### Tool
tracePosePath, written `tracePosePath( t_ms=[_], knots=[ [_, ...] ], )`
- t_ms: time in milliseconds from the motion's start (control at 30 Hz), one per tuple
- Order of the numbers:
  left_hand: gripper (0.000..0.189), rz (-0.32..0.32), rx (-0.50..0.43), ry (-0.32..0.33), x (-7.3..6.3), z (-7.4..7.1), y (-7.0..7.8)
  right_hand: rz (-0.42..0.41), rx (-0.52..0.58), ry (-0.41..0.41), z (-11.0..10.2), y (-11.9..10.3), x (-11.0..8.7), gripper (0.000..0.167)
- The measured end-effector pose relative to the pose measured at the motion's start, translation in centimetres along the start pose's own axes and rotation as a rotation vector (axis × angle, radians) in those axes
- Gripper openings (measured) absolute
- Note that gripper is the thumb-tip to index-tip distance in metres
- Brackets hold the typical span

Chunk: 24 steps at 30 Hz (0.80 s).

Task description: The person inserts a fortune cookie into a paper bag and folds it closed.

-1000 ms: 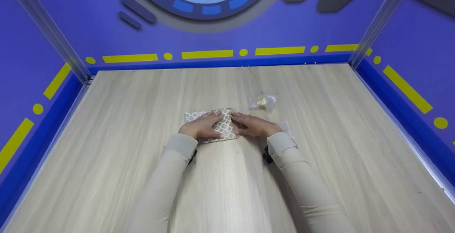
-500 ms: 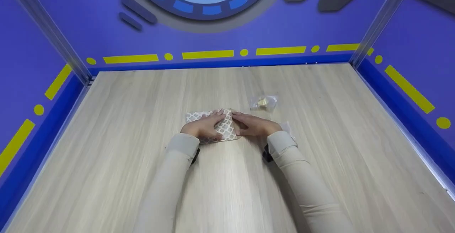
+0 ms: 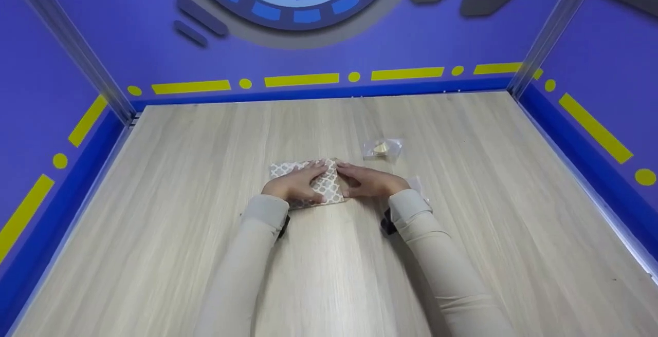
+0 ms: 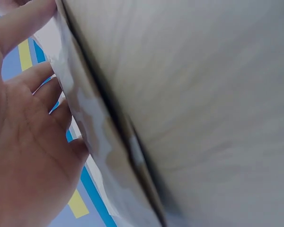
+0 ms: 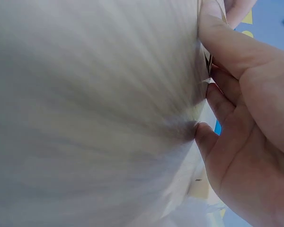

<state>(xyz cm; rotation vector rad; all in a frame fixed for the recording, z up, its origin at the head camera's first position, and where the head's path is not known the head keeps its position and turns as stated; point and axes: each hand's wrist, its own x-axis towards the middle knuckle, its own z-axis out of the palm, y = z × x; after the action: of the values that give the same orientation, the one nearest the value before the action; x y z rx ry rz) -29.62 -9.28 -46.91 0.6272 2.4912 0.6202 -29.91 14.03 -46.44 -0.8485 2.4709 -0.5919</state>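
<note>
A flat, thin rectangular piece with a white and grey lattice pattern lies on the table in the head view. Across its top rests my left hand, fingers spread and nearly straight. In the left wrist view the patterned piece appears edge-on, with a dark gap along its near edge and the left palm above it. My right hand sits at the right edge, where a brown strip shows. Seen from the right wrist, that hand touches down with its fingertips, its thumb against the edge.
Behind the right hand lies a clear plastic bag with a small gold-coloured thing in it. Another piece of clear plastic is partly hidden by the right wrist. Blue walls border the wood-grain table.
Both hands keep almost the same pose on the patterned piece. The head view has shifted very slightly.
</note>
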Motion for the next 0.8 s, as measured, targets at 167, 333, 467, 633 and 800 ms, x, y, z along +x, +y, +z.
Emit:
tracePosePath(
  t_ms=[167,333,467,633,800],
  knots=[
    [0.083,-0.014,-0.016,0.023,-0.12,0.04,0.21,0.005,0.008,-0.003,-0.01,-0.07,-0.08,0.072],
    [0.083,-0.027,-0.029,0.041,-0.27,0.04,0.34,0.0,-0.007,-0.01,-0.01,-0.13,-0.13,0.072],
    [0.081,-0.016,-0.011,0.049,-0.33,0.02,0.32,-0.017,-0.012,-0.01,-0.06,-0.11,-0.18,0.072],
    [0.077,0.012,0.02,0.057,-0.39,-0.02,0.22,-0.036,-0.009,-0.002,-0.08,-0.17,-0.26,0.071],
    [0.075,0.02,0.034,0.061,-0.44,0.0,0.18,-0.033,-0.01,-0.006,-0.08,-0.13,-0.25,0.071]
  ],
)
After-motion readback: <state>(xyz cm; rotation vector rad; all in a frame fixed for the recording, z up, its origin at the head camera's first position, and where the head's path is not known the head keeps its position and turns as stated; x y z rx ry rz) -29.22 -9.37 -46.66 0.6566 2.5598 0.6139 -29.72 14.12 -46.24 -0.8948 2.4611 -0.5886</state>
